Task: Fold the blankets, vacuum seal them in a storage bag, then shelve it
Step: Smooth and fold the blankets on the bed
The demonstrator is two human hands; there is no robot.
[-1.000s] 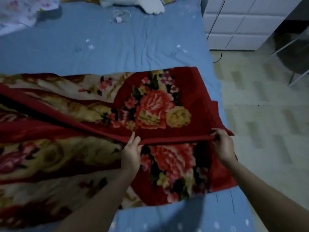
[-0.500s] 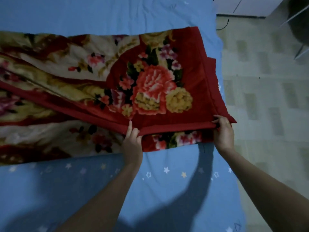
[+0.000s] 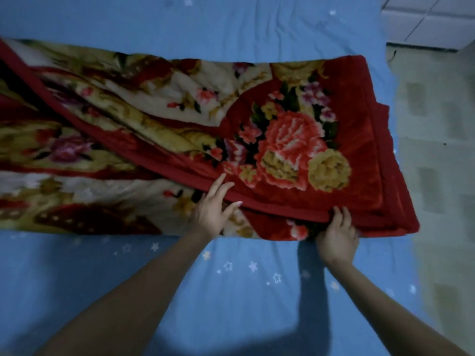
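Note:
A red blanket with large pink and yellow flowers lies folded lengthwise across the blue bed, its top layer doubled over toward me. My left hand rests on the near red hem with straight, spread fingers and holds nothing. My right hand grips the same hem farther right, fingers curled over its edge, a little in from the blanket's right corner. The blanket's left part runs out of view.
The blue star-print bed sheet lies bare between the blanket and me, and beyond it too. The bed's right edge drops to a tiled floor. White drawer fronts stand at the top right.
The top layer's hem has come toward me over the lower layer, nearly covering it. My left hand went from pinching the hem to lying flat; my right hand shifted left from the corner.

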